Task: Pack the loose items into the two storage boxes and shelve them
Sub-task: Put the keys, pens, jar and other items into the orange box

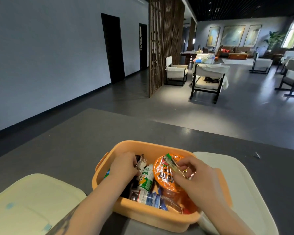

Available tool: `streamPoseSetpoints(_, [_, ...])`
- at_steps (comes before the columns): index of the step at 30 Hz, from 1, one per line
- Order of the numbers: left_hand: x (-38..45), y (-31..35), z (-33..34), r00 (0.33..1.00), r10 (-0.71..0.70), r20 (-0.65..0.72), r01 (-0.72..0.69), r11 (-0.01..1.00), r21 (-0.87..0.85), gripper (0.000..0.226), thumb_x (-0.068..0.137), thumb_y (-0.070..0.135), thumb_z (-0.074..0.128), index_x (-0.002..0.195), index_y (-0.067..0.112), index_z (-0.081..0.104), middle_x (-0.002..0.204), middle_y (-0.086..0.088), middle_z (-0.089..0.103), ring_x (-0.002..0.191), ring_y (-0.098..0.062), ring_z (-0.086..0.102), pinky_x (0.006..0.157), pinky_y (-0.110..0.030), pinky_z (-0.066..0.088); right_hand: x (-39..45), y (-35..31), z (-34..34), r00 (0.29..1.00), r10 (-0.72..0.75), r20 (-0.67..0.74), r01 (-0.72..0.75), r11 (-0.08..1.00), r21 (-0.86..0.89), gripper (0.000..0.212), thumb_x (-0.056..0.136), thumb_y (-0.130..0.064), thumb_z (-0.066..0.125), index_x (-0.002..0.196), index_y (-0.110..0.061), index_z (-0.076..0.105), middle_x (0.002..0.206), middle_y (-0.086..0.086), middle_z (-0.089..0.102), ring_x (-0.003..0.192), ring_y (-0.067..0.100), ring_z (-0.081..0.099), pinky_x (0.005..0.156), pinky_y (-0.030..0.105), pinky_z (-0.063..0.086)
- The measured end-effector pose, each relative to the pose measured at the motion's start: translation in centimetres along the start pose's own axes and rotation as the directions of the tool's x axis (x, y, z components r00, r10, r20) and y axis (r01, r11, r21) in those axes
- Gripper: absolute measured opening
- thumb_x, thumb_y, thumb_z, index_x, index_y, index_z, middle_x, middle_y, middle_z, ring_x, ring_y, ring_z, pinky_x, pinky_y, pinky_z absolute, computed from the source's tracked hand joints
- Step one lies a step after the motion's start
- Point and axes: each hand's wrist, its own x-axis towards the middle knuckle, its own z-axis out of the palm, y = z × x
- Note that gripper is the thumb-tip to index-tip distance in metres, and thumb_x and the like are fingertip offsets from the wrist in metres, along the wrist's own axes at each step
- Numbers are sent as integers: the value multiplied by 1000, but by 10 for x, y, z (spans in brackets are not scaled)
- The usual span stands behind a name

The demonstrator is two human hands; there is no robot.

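An orange storage box [126,146] sits on the grey table in front of me, filled with packed goods. Inside lie an orange noodle cup [166,173], a small green-and-white drink bottle [147,179] and a water bottle [149,198] on its side. My left hand [124,166] reaches into the box's left half, its fingers closed on a dark wrapped item [140,161]. Over the noodle cup, my right hand [193,177] pinches a thin green-tipped clear packet [172,164].
A pale yellow lid [29,200] lies at the near left. A white lid [232,180] lies to the right, partly under the box. A small dark scrap [257,155] rests at the table's far right. Chairs and a wooden screen stand beyond.
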Motion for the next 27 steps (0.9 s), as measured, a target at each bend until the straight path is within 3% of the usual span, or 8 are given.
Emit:
streamPoseSetpoints(2, [-5, -8, -8, 999, -11, -48, 6, 994, -106, 22, 73, 31, 77, 86, 26, 60, 84, 8, 62, 78, -12, 58, 69, -31, 50, -1, -2, 4, 1000, -8, 25, 9, 1000, -11, 23, 70, -35, 78, 82, -43, 61, 72, -25, 62, 72, -11, 57, 52, 8, 36])
streamPoseSetpoints(6, [-23, -35, -22, 936, -55, -348, -24, 976, -217, 7, 81, 30, 68, 84, 30, 61, 81, 13, 59, 76, -11, 57, 63, -29, 42, 2, -13, 23, 990, -80, 114, 85, 996, -33, 19, 69, -35, 74, 75, -43, 58, 81, -38, 59, 78, -13, 54, 60, 5, 41])
streamPoseSetpoints(9, [-43, -51, -22, 889, -49, -455, -80, 962, -261, 8, 85, 24, 65, 89, 31, 63, 84, 15, 59, 78, -6, 54, 65, -25, 37, 14, -27, 50, 971, -116, 207, 134, 988, -74, 21, 68, -41, 72, 85, -40, 61, 76, -23, 63, 70, -4, 58, 56, 13, 42])
streamPoseSetpoints(13, [-58, -66, -19, 881, -107, -462, -75, 930, -359, 14, 86, 18, 63, 94, 28, 68, 91, 14, 61, 90, -9, 55, 76, -28, 44, 37, -51, 99, 952, -126, 280, 171, 975, -142, 27, 69, -42, 68, 95, -34, 62, 76, -17, 64, 72, -1, 59, 61, 18, 46])
streamPoseSetpoints(17, [-65, -73, -17, 886, -155, -438, -40, 913, -405, 15, 87, 20, 62, 96, 30, 68, 94, 15, 60, 93, -8, 56, 80, -28, 48, 53, -65, 131, 957, -99, 271, 165, 959, -229, 29, 73, -43, 70, 96, -28, 62, 86, -8, 67, 83, 15, 65, 64, 27, 47])
streamPoseSetpoints(22, [-67, -78, -17, 879, -162, -449, -53, 902, -428, 14, 84, 19, 65, 93, 31, 68, 94, 16, 61, 91, -7, 58, 78, -26, 47, 52, -64, 150, 952, -68, 300, 124, 977, -174, 32, 78, -51, 67, 97, -26, 64, 89, -4, 69, 86, 17, 65, 71, 28, 48])
streamPoseSetpoints(24, [-66, -78, -17, 882, -156, -445, -50, 908, -417, 15, 84, 20, 65, 93, 31, 68, 94, 16, 61, 92, -6, 58, 76, -23, 44, 50, -61, 146, 954, -56, 294, 99, 986, -135, 25, 81, -46, 66, 99, -29, 63, 90, -5, 70, 88, 15, 65, 76, 29, 51])
streamPoseSetpoints(27, [-67, -67, -20, 881, -131, -454, -70, 914, -400, 16, 85, 18, 64, 94, 30, 68, 95, 15, 61, 94, -9, 58, 76, -23, 42, 43, -56, 126, 962, -86, 259, 118, 987, -108, 18, 80, -39, 68, 95, -29, 62, 78, -10, 67, 81, 10, 65, 72, 26, 50])
